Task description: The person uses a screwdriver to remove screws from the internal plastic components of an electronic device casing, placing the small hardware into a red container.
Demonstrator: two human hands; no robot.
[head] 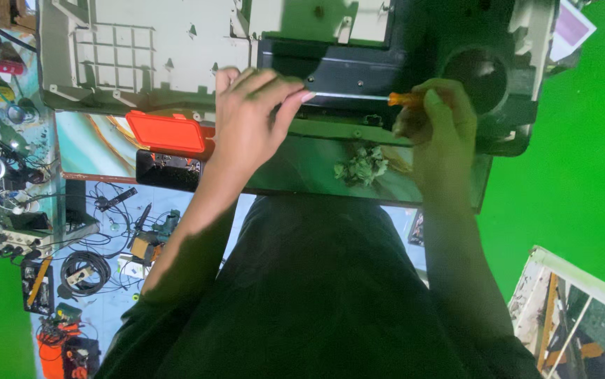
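The screwdriver [358, 97] lies crosswise over the dark panel [330, 70] of the opened appliance, its orange handle gripped in the right hand [435, 123] while the left hand [253, 116] pinches the shaft's tip, the nearer to the panel's middle.

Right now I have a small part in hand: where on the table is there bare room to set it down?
Bare tabletop lies between the phone and the crumpled wad, below the left hand. Behind, the machine casing fills the table; the right hand works the screwdriver there.
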